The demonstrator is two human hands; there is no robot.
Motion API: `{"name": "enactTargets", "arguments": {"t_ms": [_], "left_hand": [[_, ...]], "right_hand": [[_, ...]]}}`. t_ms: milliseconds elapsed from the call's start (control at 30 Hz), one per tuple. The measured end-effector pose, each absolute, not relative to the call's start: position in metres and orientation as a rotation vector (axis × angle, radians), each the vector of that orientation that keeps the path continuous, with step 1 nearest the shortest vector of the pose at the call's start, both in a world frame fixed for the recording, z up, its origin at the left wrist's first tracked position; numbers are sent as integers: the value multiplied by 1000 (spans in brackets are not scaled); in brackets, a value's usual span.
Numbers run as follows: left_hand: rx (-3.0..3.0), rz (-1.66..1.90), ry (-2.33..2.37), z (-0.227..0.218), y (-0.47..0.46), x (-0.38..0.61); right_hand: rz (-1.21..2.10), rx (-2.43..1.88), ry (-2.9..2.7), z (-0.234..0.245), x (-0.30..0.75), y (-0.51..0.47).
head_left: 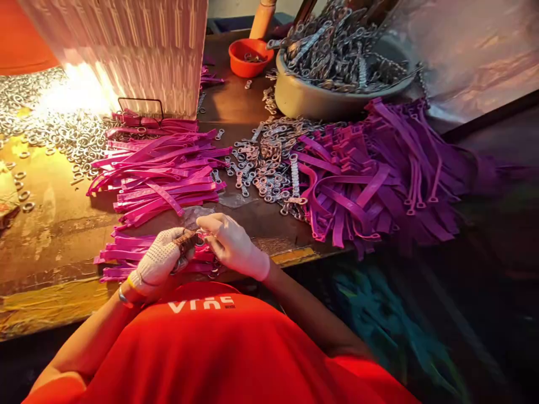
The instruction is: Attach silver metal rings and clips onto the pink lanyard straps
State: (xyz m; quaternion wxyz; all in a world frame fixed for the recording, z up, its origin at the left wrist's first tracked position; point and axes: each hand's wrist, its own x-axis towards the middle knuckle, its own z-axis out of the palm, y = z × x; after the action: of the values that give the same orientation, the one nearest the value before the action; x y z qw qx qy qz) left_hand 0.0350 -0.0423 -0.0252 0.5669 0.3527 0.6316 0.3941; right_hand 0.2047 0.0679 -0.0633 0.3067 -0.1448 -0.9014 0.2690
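Note:
My left hand (159, 259), in a dotted white knit glove, is closed in front of my chest around a brown-wrapped metal tool (186, 240), whose kind I cannot make out. My right hand (229, 244), in a thin white glove, meets it with thumb and forefinger pinched on a small metal piece (200, 238), largely hidden by the fingers. Just beneath both hands, pink straps (120, 259) lie at the table edge. A larger stack of pink straps (164, 174) is spread beyond them.
Loose metal rings (80, 143) cover the left. Linked metal pieces (269, 163) lie mid-table beside heaped purple straps (357, 174). Behind stand a basin (328, 104) piled with metal chains and a small orange bowl (244, 67). A corrugated panel (168, 50) rises at back left.

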Motion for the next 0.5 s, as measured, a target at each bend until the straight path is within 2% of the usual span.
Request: {"name": "enactTargets", "arguments": {"t_ms": [200, 367, 500], "left_hand": [[857, 809, 1428, -26, -41, 29], [923, 904, 1504, -21, -45, 22], [1015, 906, 1435, -23, -50, 22]], "right_hand": [[676, -275, -2459, -61, 199, 66], [638, -439, -2683, -45, 199, 66], [612, -404, -2769, -34, 191, 60]]}}
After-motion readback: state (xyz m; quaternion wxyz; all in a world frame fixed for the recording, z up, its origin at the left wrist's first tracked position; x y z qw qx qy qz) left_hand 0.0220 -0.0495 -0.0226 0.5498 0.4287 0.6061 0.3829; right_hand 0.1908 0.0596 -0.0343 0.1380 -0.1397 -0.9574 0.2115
